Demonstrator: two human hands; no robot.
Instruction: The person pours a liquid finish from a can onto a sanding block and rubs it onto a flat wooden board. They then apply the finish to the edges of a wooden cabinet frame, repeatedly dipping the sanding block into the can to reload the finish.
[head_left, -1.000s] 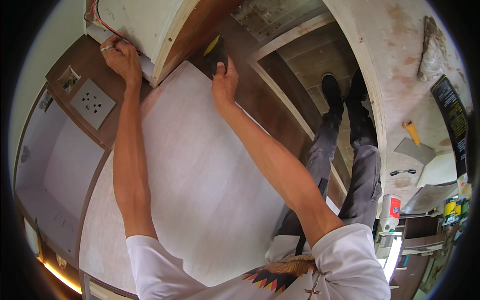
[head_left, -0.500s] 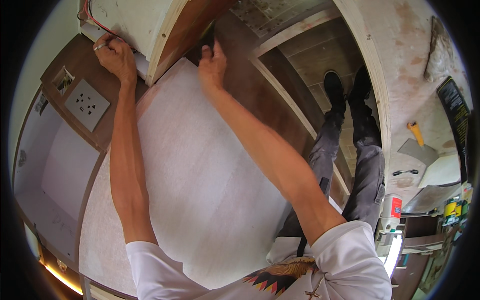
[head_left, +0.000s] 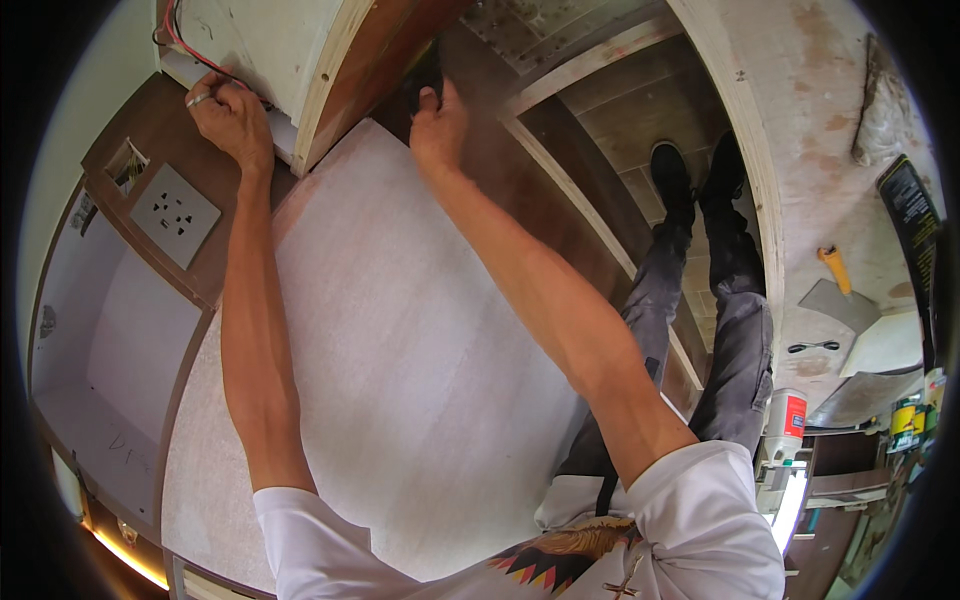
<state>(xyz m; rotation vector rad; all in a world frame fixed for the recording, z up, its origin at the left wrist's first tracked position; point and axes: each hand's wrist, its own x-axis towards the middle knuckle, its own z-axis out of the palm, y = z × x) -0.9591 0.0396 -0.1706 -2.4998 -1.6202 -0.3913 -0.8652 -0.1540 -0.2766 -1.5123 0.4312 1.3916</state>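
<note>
At the upper left, my left hand (head_left: 232, 122), a ring on one finger, is closed with its fingers curled over the edge of a white ledge (head_left: 282, 130). Red and black wires (head_left: 172, 25) run down to it. My right hand (head_left: 438, 130) is closed around a dark, flat object (head_left: 424, 78), held by the brown wooden panel (head_left: 385, 60) beside the pale frame strip (head_left: 326, 85). Shadow and the hand hide much of that object, so its kind cannot be told. Below both forearms spreads a whitish wooden board (head_left: 400, 330).
A socket plate (head_left: 175, 215) and a cut-out with wires (head_left: 130, 168) are at left, above an open recess (head_left: 120, 350). Wooden frame bars (head_left: 570, 180) cross near my legs. On the right surface lie a yellow-handled scraper (head_left: 838, 290), black sandpaper-like sheet (head_left: 910, 230) and white bottle (head_left: 786, 425).
My right hand has shifted slightly right and down with the dark object, a little away from the pale frame strip. My left hand stays at the ledge.
</note>
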